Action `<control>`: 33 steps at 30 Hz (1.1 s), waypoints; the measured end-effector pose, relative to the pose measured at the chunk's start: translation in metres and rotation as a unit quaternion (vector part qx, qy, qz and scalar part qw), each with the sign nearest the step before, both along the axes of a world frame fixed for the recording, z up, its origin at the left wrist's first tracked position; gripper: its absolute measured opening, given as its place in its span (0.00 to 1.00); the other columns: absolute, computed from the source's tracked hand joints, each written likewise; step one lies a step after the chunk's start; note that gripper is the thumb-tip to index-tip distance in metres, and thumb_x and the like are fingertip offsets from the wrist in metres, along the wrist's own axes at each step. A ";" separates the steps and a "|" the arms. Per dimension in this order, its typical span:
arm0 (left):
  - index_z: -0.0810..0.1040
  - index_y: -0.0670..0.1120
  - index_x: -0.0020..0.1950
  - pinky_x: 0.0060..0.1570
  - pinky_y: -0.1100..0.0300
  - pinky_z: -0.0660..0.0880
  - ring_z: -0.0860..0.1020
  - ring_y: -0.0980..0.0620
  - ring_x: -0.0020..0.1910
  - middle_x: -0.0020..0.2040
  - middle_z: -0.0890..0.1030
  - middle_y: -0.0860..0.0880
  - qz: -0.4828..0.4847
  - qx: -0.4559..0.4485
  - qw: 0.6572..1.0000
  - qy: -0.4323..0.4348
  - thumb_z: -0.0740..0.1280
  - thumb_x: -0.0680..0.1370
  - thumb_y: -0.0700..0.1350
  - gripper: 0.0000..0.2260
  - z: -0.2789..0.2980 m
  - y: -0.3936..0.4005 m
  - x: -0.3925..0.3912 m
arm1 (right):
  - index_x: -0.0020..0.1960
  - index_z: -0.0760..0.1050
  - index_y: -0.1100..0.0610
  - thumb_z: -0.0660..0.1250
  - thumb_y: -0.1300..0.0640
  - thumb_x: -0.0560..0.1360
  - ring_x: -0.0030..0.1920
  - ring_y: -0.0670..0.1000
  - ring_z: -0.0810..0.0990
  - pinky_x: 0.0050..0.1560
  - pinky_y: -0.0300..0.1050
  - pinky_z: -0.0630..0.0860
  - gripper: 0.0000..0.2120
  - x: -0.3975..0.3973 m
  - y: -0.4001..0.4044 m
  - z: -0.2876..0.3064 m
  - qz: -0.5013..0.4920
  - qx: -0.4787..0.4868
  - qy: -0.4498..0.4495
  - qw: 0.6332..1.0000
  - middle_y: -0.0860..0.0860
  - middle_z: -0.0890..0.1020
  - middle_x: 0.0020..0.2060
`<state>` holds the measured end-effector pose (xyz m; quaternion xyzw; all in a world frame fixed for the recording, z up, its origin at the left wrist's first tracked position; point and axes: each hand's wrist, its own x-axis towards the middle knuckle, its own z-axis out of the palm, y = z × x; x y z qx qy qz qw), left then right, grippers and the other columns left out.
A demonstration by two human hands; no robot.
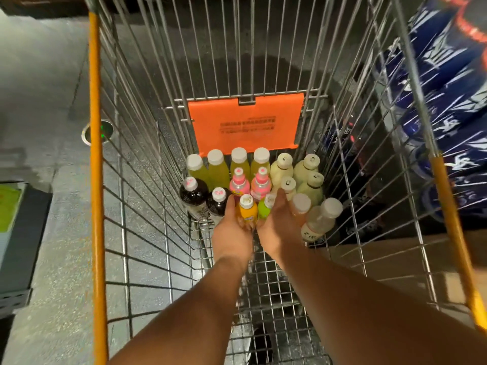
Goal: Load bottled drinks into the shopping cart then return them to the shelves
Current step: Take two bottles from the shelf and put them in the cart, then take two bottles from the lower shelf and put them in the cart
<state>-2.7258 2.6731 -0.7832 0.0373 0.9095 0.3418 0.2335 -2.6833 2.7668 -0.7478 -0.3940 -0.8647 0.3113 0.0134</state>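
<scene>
Both hands down in the cart (350, 180), each on a small bottle.
Left hand (232, 233) wraps the orange bottle (248, 210); right hand (276, 227) wraps the green bottle (264, 208), side by side, upright on the cart floor. Other bottles stand packed against the far end under the orange flap (245, 125): yellow-green, pink, dark, pale ones.

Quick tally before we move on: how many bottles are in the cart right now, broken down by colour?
Yellow-green juice bottles with white caps: 4
Pale cream bottles with beige caps: 4
Dark brown bottles with white caps: 2
Pink bottles with pink caps: 2
Clear pale bottles with white caps: 2
Orange bottle: 1
Bright green bottle: 1
Total: 16
</scene>
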 end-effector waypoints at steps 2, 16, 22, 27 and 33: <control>0.54 0.64 0.76 0.44 0.57 0.74 0.81 0.45 0.47 0.51 0.83 0.49 -0.015 -0.004 1.000 0.005 0.66 0.75 0.49 0.33 0.015 -0.008 0.001 | 0.68 0.63 0.58 0.67 0.58 0.75 0.59 0.57 0.75 0.58 0.54 0.73 0.24 0.007 -0.003 0.013 0.025 -0.004 -0.017 1.000 0.58 0.74 0.60; 0.56 0.53 0.77 0.52 0.51 0.76 0.78 0.39 0.58 0.61 0.77 0.42 -0.228 -0.079 0.969 0.051 0.68 0.74 0.51 0.34 0.197 -0.064 0.020 | 0.63 0.73 0.55 0.67 0.51 0.75 0.58 0.57 0.79 0.57 0.53 0.78 0.18 0.095 -0.050 0.188 0.017 -0.016 -0.188 0.982 0.54 0.79 0.58; 0.61 0.53 0.73 0.44 0.54 0.72 0.78 0.38 0.56 0.58 0.78 0.44 -0.329 0.000 0.937 0.115 0.70 0.72 0.49 0.31 0.302 -0.110 0.049 | 0.53 0.77 0.53 0.65 0.49 0.74 0.53 0.58 0.81 0.54 0.53 0.78 0.11 0.147 -0.119 0.302 -0.023 0.107 -0.162 0.981 0.54 0.81 0.52; 0.59 0.53 0.77 0.49 0.54 0.75 0.77 0.41 0.58 0.65 0.77 0.44 -0.408 0.016 0.900 0.155 0.70 0.73 0.47 0.35 0.393 -0.148 0.089 | 0.57 0.73 0.52 0.70 0.40 0.69 0.58 0.59 0.77 0.55 0.53 0.74 0.23 0.215 -0.188 0.382 -0.151 0.144 -0.153 0.966 0.54 0.79 0.56; 0.59 0.52 0.77 0.52 0.53 0.76 0.79 0.45 0.57 0.67 0.75 0.45 -0.531 0.035 0.824 0.195 0.74 0.72 0.55 0.38 0.487 -0.166 0.189 | 0.57 0.73 0.54 0.68 0.40 0.69 0.54 0.59 0.78 0.49 0.51 0.76 0.23 0.336 -0.242 0.458 -0.278 0.136 -0.132 0.942 0.54 0.80 0.53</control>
